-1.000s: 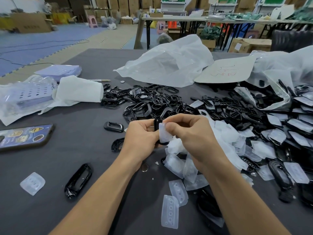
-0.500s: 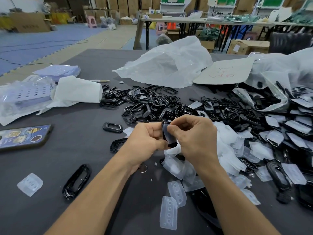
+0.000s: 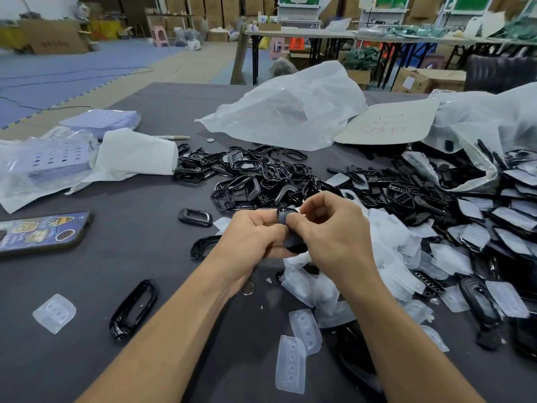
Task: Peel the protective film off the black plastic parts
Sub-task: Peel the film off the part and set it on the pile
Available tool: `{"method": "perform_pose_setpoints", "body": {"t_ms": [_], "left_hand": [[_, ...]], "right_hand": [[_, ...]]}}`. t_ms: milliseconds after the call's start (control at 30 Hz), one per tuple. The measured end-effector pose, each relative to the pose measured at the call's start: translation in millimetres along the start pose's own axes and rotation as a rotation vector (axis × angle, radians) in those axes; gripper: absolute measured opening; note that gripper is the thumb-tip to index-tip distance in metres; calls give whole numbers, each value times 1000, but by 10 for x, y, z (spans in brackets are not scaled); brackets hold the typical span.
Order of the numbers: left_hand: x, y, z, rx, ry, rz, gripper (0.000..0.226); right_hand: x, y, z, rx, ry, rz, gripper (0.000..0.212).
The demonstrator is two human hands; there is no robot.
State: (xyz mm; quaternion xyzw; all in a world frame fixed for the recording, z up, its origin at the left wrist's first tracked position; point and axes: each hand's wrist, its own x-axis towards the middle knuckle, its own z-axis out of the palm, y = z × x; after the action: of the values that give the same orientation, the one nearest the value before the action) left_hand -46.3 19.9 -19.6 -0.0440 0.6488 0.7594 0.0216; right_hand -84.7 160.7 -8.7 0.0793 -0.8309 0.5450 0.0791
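Observation:
Both hands meet above the middle of the grey table [image 3: 139,234]. My left hand [image 3: 252,237] and my right hand [image 3: 331,234] together grip one small black plastic part [image 3: 293,242], held upright between the fingertips. The right thumb presses on its upper face. A heap of peeled clear films [image 3: 386,257] lies just right of and below the hands. Behind the hands lies a pile of bare black frames [image 3: 255,175]. At the right, black parts with white film on them [image 3: 499,225] are stacked.
A phone [image 3: 40,231] lies at the left edge. Loose black frames [image 3: 133,309] and a clear film piece [image 3: 54,313] lie at the front left. White plastic bags [image 3: 290,112], a cardboard sheet [image 3: 386,123] and wrapped purple trays [image 3: 37,164] sit further back.
A second ago the right hand held a white film piece against the part. That film is gone from the fingers now, and the dark part shows between both hands.

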Motion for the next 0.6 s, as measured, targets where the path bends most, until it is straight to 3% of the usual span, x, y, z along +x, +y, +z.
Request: {"method": "perform_pose_setpoints", "body": {"t_ms": [100,267,433,600], "left_hand": [[12,11,36,-100,37,23,32],[15,44,41,-199,109,63,27],[-6,40,28,12,182,150,30],[-37,83,-4,54,260,156,23]], "right_hand": [[-1,-1,-24,100,-46,32,10],[-38,-42,-35,94,-92,22,14],[-62,-60,-30,115,-112,56,17],[-24,-46,-68,96,-109,22,14]]}}
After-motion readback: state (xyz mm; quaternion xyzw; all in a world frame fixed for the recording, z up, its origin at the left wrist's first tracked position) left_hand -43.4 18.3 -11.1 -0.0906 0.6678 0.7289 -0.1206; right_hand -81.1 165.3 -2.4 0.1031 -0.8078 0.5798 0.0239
